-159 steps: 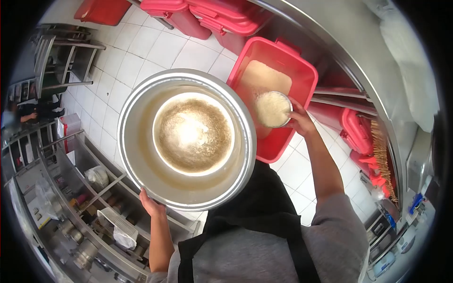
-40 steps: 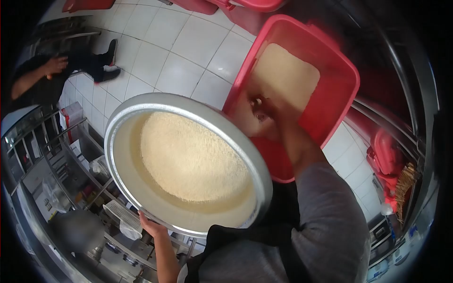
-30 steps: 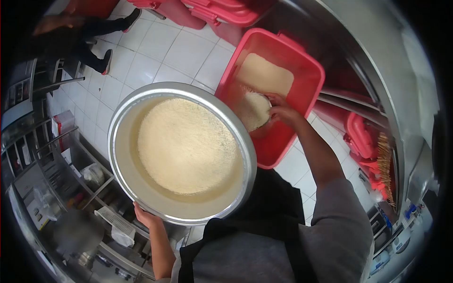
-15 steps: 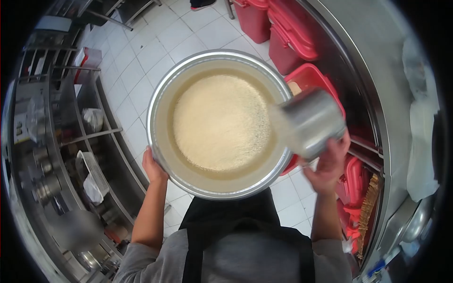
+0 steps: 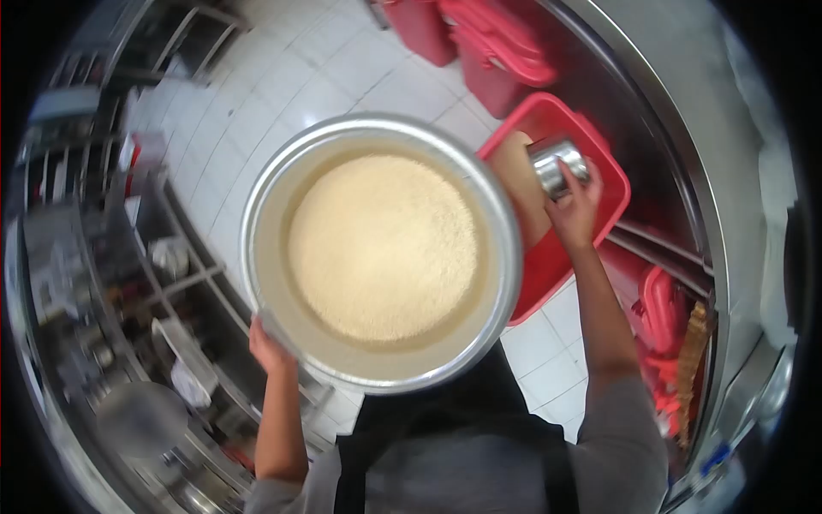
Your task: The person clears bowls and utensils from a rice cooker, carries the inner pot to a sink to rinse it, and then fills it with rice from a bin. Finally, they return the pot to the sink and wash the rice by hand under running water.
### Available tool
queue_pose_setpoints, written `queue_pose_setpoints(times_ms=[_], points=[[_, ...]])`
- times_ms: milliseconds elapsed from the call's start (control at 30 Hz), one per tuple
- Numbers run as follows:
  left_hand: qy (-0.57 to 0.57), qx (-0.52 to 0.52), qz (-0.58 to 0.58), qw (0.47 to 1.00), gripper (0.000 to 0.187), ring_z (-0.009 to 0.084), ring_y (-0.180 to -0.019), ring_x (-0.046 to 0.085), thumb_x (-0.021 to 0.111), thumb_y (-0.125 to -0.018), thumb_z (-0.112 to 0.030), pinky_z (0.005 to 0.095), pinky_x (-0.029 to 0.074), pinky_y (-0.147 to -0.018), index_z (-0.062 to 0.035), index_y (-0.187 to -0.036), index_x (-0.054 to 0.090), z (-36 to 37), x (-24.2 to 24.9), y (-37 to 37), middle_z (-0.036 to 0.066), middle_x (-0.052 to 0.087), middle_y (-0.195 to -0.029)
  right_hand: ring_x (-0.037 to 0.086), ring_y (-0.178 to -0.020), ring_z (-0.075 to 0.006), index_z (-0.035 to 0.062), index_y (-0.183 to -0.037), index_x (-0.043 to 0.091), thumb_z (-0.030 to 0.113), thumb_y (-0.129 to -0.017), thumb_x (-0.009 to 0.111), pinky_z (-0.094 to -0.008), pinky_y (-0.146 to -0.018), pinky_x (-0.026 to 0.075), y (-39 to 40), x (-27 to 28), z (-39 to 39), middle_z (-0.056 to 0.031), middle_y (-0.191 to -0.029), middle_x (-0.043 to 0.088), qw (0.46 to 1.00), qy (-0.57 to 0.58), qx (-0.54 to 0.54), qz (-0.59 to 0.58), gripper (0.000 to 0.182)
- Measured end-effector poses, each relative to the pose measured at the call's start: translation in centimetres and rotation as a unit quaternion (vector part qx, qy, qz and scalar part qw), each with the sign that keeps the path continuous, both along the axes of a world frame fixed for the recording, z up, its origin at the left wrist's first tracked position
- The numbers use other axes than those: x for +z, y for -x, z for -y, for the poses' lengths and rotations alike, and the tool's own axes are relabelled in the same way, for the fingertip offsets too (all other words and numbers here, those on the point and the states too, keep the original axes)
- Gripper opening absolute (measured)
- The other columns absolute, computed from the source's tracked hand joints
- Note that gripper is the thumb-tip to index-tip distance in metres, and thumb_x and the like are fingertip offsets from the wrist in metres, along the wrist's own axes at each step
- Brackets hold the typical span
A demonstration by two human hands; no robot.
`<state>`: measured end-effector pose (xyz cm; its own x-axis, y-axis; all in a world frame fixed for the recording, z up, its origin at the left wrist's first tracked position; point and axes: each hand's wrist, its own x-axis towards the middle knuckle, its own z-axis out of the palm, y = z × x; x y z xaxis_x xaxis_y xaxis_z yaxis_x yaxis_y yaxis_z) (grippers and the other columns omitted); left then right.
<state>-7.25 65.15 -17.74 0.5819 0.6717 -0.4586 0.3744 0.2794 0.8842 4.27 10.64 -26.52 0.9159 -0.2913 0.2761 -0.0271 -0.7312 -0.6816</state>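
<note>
A large round metal pot [image 5: 259, 184] holds a wide bed of pale, fine grains [image 5: 385, 248] that look like rice. At its lower left side, my left hand [image 5: 272, 347] is closed on the rim. My right hand [image 5: 575, 201] grips a shiny metal cup [image 5: 552, 163] inside a red bin [image 5: 623, 184] to the right of the pot. The cup lies tilted on its side, its mouth toward a heap of the same pale grains [image 5: 524, 197] in the bin. Part of the bin is hidden beneath the pot's edge.
More red lidded bins [image 5: 505, 64] stand beyond the open one, under a steel counter [image 5: 728, 171] on the right. Steel shelves [image 5: 184, 287] with containers and bags run along the left. White floor tiles [image 5: 300, 94] lie between.
My right hand has carried the cup from above the pot's right edge away and down into the red bin. The pot has shifted slightly left and down in view, still held by my left hand.
</note>
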Motion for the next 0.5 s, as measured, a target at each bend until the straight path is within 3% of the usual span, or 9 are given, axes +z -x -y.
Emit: queue_pose_setpoints(times_ms=[133,267,367,433,500], points=[[-0.118,-0.051,-0.063,0.990,0.031,0.0192,-0.091,0.057,0.048,-0.092,-0.031,0.0326,0.047,-0.082,-0.0021,-0.100,0.056,1.3,0.2,-1.1,0.006,0.058,-0.095,0.027,-0.129,-0.0357,0.0363,-0.124,0.050,0.003,-0.058,0.069,-0.0445,-0.104,0.033,-2.0,-13.1,3.9,-0.0104,-0.141,0.026,0.961,0.146,0.018,-0.235,0.076],[-0.170,-0.059,-0.102,0.978,0.038,0.0199,-0.095,0.056,0.050,-0.091,-0.036,0.0323,0.047,-0.083,-0.0018,-0.107,0.054,0.2,-0.5,-0.9,0.006,0.057,-0.103,0.025,-0.129,-0.0413,0.0367,-0.124,0.047,0.001,-0.062,0.064,-0.0470,-0.099,0.039,-3.6,-21.6,1.5,-0.0105,-0.143,0.021,0.913,0.134,-0.065,-0.379,0.073],[-0.182,-0.023,-0.117,0.976,0.045,0.0208,-0.099,0.056,0.051,-0.090,-0.038,0.0322,0.047,-0.085,-0.0013,-0.116,0.052,1.0,-0.4,-1.1,0.007,0.056,-0.111,0.027,-0.126,-0.0435,0.0278,-0.121,0.049,0.006,-0.065,0.064,-0.0471,-0.096,0.041,-4.0,-22.7,-3.3,-0.0129,-0.139,0.029,0.864,0.088,-0.032,-0.494,0.062],[-0.223,0.013,-0.137,0.965,0.045,0.0206,-0.100,0.056,0.052,-0.090,-0.038,0.0322,0.047,-0.085,-0.0020,-0.117,0.052,1.8,-0.1,-1.2,0.006,0.056,-0.111,0.038,-0.120,-0.0397,0.0160,-0.119,0.050,0.013,-0.066,0.067,-0.0490,-0.090,0.045,-1.9,-26.7,-6.7,-0.0179,-0.124,0.046,0.898,0.162,0.003,-0.409,0.056],[-0.211,0.016,-0.132,0.968,0.045,0.0203,-0.100,0.055,0.052,-0.090,-0.038,0.0323,0.046,-0.085,-0.0024,-0.118,0.052,2.0,0.0,-1.2,0.006,0.056,-0.110,0.050,-0.107,-0.0362,0.0118,-0.119,0.049,0.017,-0.065,0.069,-0.0482,-0.080,0.049,-1.6,-25.9,-7.5,-0.0192,-0.111,0.053,0.889,-0.029,0.033,-0.456,0.057]])
